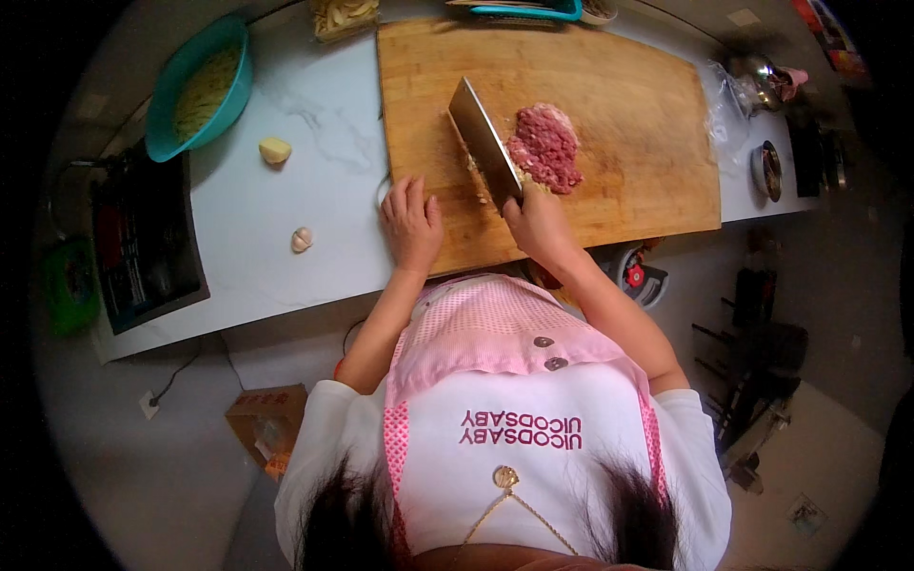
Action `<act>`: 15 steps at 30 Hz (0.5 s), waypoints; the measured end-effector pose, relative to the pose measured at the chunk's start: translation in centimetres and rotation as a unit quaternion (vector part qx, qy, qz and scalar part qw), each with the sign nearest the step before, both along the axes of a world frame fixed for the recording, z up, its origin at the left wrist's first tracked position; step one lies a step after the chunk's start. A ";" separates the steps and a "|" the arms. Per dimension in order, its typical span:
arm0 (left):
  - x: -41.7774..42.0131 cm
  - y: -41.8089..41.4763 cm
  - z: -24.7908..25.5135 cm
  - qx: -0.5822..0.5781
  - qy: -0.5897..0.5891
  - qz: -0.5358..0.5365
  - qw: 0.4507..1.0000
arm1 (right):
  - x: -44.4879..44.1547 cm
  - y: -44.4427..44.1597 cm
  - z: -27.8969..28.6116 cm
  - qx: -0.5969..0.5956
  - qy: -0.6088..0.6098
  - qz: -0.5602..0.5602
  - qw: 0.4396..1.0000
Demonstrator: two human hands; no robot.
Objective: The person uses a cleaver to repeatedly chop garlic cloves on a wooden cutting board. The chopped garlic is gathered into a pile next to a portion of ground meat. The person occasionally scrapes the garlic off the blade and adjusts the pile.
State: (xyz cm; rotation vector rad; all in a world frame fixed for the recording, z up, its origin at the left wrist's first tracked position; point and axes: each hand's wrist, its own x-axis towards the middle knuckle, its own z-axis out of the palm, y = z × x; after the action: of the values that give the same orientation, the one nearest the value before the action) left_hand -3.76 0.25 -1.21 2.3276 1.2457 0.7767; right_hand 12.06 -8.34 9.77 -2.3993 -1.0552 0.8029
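My right hand (pixel 540 223) grips the handle of a cleaver (pixel 487 139), whose broad blade points away from me over a wooden cutting board (pixel 628 93). Against the blade's right side lies a mound of minced raw meat (pixel 546 148), with pale chopped bits near my fingers. More pale bits (pixel 473 168) lie along the blade's left side. My left hand (pixel 413 223) rests on the board's left edge, holding nothing, its fingers slightly spread. On the counter to the left are a peeled yellowish piece (pixel 275 150), perhaps ginger or potato, and some garlic cloves (pixel 302 240).
A turquoise bowl (pixel 239 89) with pale shredded food and a black cooktop (pixel 146 235) stand at left. Behind the board are a clear food container (pixel 345 18) and a turquoise tray (pixel 528 10). A plastic bag (pixel 727 118) and a metal bowl (pixel 765 171) are at right.
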 end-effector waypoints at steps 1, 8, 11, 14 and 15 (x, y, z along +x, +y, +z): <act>0.0 0.0 -0.1 0.000 0.003 0.001 1.000 | -0.1 0.1 0.0 0.001 -0.012 0.008 1.000; 0.2 -0.1 -0.1 -0.005 0.005 -0.004 1.000 | -0.6 -0.7 -1.6 0.016 -0.054 0.005 0.998; 0.1 0.1 -0.4 0.014 0.003 -0.002 1.000 | 0.0 -0.7 -1.3 0.036 -0.050 0.020 0.998; 0.2 0.4 -0.4 0.003 -0.021 0.004 1.000 | -0.9 -1.0 0.0 0.032 -0.023 0.025 0.999; 0.2 0.6 -0.2 -0.007 -0.032 0.003 0.999 | -1.2 -1.1 -0.2 0.037 -0.012 0.028 0.999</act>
State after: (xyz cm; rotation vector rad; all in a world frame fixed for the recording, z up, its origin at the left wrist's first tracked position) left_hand -3.53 0.90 -1.41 2.2705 1.2267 0.8364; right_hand 10.85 -9.42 9.60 -2.3332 -1.1450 0.7407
